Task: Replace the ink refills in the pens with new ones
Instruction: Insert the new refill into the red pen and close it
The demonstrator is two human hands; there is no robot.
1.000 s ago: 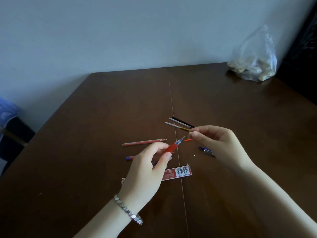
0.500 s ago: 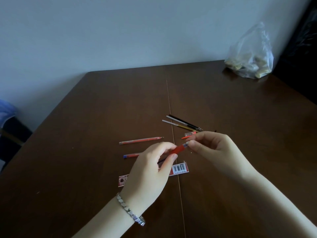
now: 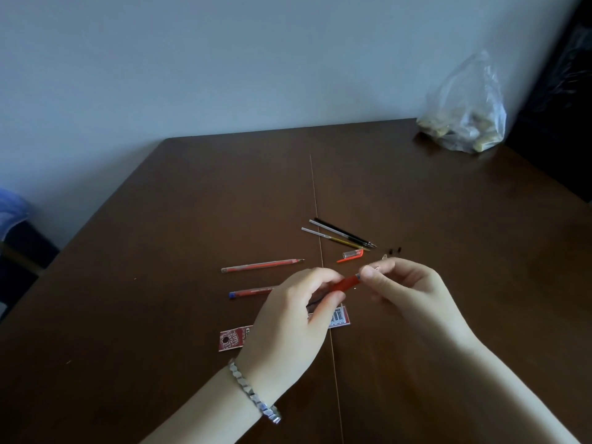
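Closing the gap, the right hand [image 3: 407, 290] now pinches the tip end of the red pen [image 3: 347, 283], whose barrel the left hand [image 3: 288, 325] grips above the table [image 3: 192, 219] (probably screwing the tip on). Beyond lie its cap [image 3: 350, 255] and loose refills [image 3: 344, 232].

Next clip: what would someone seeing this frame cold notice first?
Both hands meet mid-table: the left hand grips a red pen barrel while the right hand pinches its tip end. Just beyond them lie loose refills and a red cap, and a clear plastic bag sits at the far right corner of the table.
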